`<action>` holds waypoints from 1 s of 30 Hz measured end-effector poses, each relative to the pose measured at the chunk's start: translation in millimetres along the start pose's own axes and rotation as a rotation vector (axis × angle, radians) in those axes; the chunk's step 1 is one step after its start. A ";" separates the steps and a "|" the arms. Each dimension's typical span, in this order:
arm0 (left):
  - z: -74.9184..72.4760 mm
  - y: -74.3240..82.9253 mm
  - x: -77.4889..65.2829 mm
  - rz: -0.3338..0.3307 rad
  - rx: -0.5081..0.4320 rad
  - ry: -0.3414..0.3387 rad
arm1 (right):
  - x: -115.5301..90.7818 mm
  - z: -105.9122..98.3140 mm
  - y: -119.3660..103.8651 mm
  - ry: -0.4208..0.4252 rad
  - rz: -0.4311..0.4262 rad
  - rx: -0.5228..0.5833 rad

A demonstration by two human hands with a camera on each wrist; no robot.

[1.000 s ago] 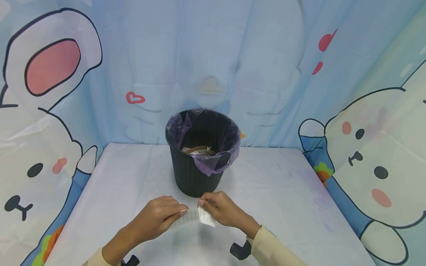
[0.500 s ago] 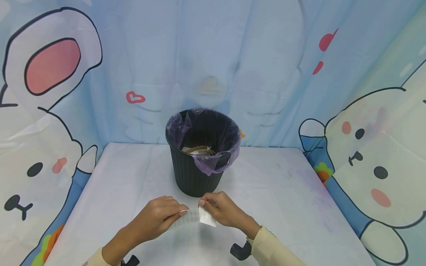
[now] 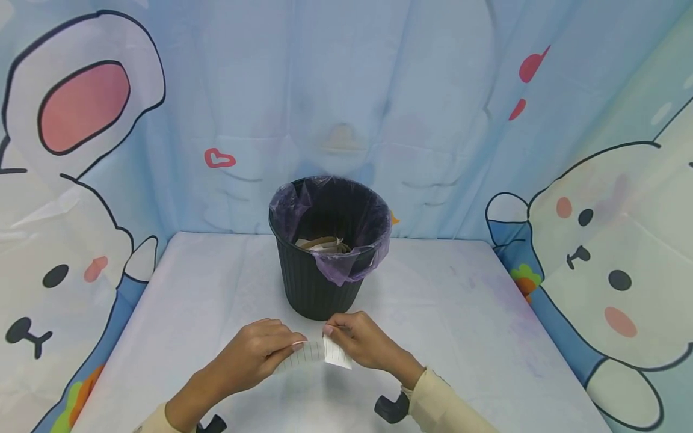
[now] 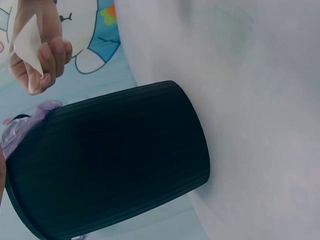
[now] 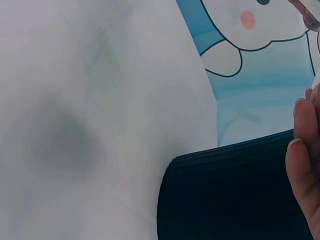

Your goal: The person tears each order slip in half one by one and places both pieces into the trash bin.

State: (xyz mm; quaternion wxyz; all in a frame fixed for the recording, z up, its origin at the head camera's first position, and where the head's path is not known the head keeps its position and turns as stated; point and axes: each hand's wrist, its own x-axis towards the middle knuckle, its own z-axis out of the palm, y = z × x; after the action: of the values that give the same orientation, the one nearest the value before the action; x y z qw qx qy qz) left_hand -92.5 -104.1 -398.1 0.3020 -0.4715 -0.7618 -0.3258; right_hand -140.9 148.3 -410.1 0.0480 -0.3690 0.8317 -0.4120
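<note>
In the head view my left hand (image 3: 257, 355) pinches a piece of lined white paper (image 3: 304, 353) between thumb and fingers. Close beside it, my right hand (image 3: 364, 341) pinches another part of lined paper (image 3: 337, 355), which hangs down at an angle. Whether these two parts are still joined I cannot tell. The left wrist view shows the right hand (image 4: 47, 55) with the white paper (image 4: 31, 44) across its curled fingers. Only some fingers of the right hand (image 5: 305, 150) enter the right wrist view at its edge. Both hands are above the table, in front of the bin.
A black ribbed bin (image 3: 319, 288) with a purple plastic liner (image 3: 346, 270) stands on the white-covered table (image 3: 449, 313). Inside lie some brown and white scraps (image 3: 325, 245). Behind hangs a blue curtain (image 3: 243, 90) with cartoon rabbits.
</note>
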 end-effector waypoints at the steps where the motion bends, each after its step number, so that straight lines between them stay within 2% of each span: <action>1: 0.0 0.0 0.1 0.000 -0.001 0.000 | -0.2 0.0 0.3 0.003 -0.003 0.001; 12: -1.3 0.1 2.0 0.006 -0.004 -0.001 | -4.2 1.8 6.6 0.038 0.007 -0.003; 21: -6.2 -0.2 5.8 0.005 -0.006 -0.001 | -6.0 -6.1 -3.3 0.054 -0.011 -0.021; 25: -17.9 -1.1 18.6 -0.023 0.006 -0.006 | -4.2 -22.5 -18.0 0.068 -0.051 -0.039; 30: -37.6 -5.9 45.4 0.019 0.063 0.050 | 6.8 -54.4 -40.3 0.136 -0.209 -0.092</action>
State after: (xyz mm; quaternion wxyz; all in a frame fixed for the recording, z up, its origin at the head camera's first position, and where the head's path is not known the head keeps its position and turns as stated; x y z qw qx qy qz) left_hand -109.0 -111.8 -341.8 0.3388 -0.4609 -0.7592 -0.3104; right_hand -143.6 163.5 -343.9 -0.0687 -0.4267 0.8082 -0.4000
